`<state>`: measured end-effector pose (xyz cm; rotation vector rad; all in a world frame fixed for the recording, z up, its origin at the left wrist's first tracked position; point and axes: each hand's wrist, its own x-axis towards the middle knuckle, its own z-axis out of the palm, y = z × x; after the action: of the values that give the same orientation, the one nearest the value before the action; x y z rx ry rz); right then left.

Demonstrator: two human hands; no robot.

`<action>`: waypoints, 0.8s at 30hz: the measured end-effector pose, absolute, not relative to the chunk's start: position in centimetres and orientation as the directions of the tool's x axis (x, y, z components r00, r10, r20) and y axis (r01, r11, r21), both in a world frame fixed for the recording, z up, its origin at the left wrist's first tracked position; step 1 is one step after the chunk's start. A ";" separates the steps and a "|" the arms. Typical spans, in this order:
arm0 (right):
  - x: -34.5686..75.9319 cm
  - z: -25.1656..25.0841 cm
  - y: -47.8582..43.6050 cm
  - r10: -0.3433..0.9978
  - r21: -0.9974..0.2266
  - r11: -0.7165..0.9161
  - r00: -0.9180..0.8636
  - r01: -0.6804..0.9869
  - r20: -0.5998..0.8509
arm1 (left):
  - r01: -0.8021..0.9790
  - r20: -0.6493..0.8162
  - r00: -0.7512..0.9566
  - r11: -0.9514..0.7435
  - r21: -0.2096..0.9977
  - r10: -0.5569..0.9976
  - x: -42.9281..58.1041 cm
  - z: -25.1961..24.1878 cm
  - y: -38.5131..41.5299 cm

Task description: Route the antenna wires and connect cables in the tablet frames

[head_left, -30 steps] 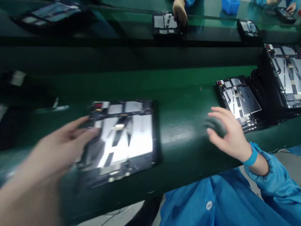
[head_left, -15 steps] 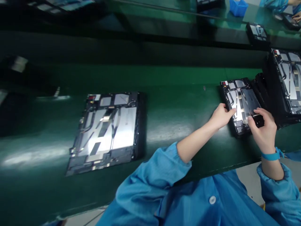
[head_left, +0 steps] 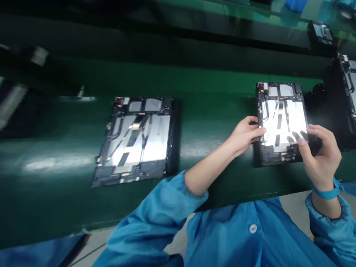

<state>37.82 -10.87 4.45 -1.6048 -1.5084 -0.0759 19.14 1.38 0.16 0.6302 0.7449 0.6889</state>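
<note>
From the head view, the person's two bare hands close in on an open tablet chassis (head_left: 280,124), which lies flat on the green worktop (head_left: 211,118), square to its edge! The left hand (head_left: 244,135) comes in from the near side, its fingers (head_left: 254,130) curled and gripping the chassis's left edge. Over on the other side, the right hand (head_left: 319,155) clamps the right edge, the thumb (head_left: 302,141) pressing on the bright metal sheet and the fingers casting soft shadows across it. A blue wristband (head_left: 325,193) hugs that wrist, just below the gathered cuff of a blue smock (head_left: 253,241).

The chassis shows a black rim, silvery foil panels, dark strips and thin cables. To the left, well apart from the hands, lies a second tablet chassis (head_left: 139,141), flat and just as shiny. At the right edge, just beside the first chassis, rises a dark stack of units (head_left: 343,96). Further off, on a far belt (head_left: 250,11), sits one more small unit (head_left: 321,33), with a blue bin (head_left: 296,4) cut off by the top edge.
</note>
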 end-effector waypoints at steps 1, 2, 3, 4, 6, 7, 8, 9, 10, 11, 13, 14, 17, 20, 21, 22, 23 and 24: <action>37.1 4.7 -10.9 0.785 -0.556 0.181 0.221 0.811 0.578 | -0.310 -0.394 0.532 0.606 0.733 0.749 17.2 0.1 1.1; 36.3 4.9 -10.9 0.813 -0.564 0.206 0.180 0.800 0.554 | -0.280 -0.411 0.517 0.602 0.747 0.751 15.2 -0.1 0.5; 35.5 4.9 -10.9 0.844 -0.571 0.230 0.130 0.788 0.520 | -0.245 -0.435 0.502 0.606 0.757 0.747 13.3 -0.2 -0.2; 34.6 4.8 -10.7 0.873 -0.577 0.254 0.073 0.776 0.482 | -0.206 -0.465 0.490 0.617 0.760 0.737 11.5 -0.4 -1.1; 33.0 4.1 -10.1 0.908 -0.582 0.303 -0.043 0.755 0.417 | -0.122 -0.526 0.469 0.642 0.757 0.709 8.3 -0.8 -3.2; 32.2 3.5 -9.6 0.917 -0.582 0.320 -0.089 0.748 0.390 | -0.070 -0.547 0.460 0.643 0.763 0.699 7.0 -0.9 -4.3; 31.5 2.8 -9.0 0.924 -0.578 0.326 -0.122 0.748 0.363 | 0.000 -0.556 0.445 0.621 0.784 0.702 6.0 -1.0 -5.2; 30.9 2.0 -8.3 0.932 -0.567 0.318 -0.140 0.760 0.334 | 0.098 -0.551 0.420 0.567 0.818 0.722 5.2 -1.0 -6.0; 30.4 1.2 -7.5 0.941 -0.546 0.298 -0.145 0.783 0.305 | 0.227 -0.525 0.377 0.473 0.851 0.763 4.7 -0.8 -6.6; 29.8 0.5 -6.6 0.951 -0.512 0.268 -0.139 0.816 0.277 | 0.376 -0.469 0.322 0.343 0.861 0.822 4.5 -0.6 -6.9; 28.9 -0.5 -4.8 0.967 -0.419 0.199 -0.107 0.886 0.233 | 0.660 -0.275 0.239 0.052 0.749 0.931 4.8 0.2 -6.8; 28.4 -0.7 -3.9 0.973 -0.371 0.162 -0.085 0.915 0.215 | 0.760 -0.178 0.237 -0.068 0.646 0.955 5.3 0.6 -6.5; 27.1 -0.5 -1.7 0.989 -0.255 0.041 -0.003 0.966 0.150 | 0.892 -0.097 0.328 -0.274 0.360 0.940 7.6 2.1 -5.2; 26.2 0.1 0.1 0.993 -0.204 -0.048 0.068 0.978 0.092 | 0.926 -0.211 0.370 -0.341 0.160 0.905 9.9 3.6 -3.9; 26.1 0.1 0.6 0.994 -0.216 -0.055 0.074 0.975 0.078 | 0.927 -0.246 0.374 -0.354 0.121 0.894 10.5 4.0 -3.6; 26.0 0.1 1.1 0.995 -0.249 -0.052 0.070 0.967 0.065 | 0.927 -0.277 0.375 -0.362 0.099 0.885 11.0 4.4 -3.2; 26.0 0.0 1.6 0.997 -0.301 -0.038 0.057 0.953 0.053 | 0.927 -0.308 0.374 -0.365 0.089 0.875 11.3 4.7 -2.8; 26.0 -0.2 1.9 0.998 -0.364 -0.019 0.039 0.931 0.048 | 0.929 -0.336 0.368 -0.361 0.086 0.867 11.6 5.0 -2.4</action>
<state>26.03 1.94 -0.17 -2.0257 -1.9662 0.3202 11.57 -2.38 4.95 2.3702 1.5960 -0.3404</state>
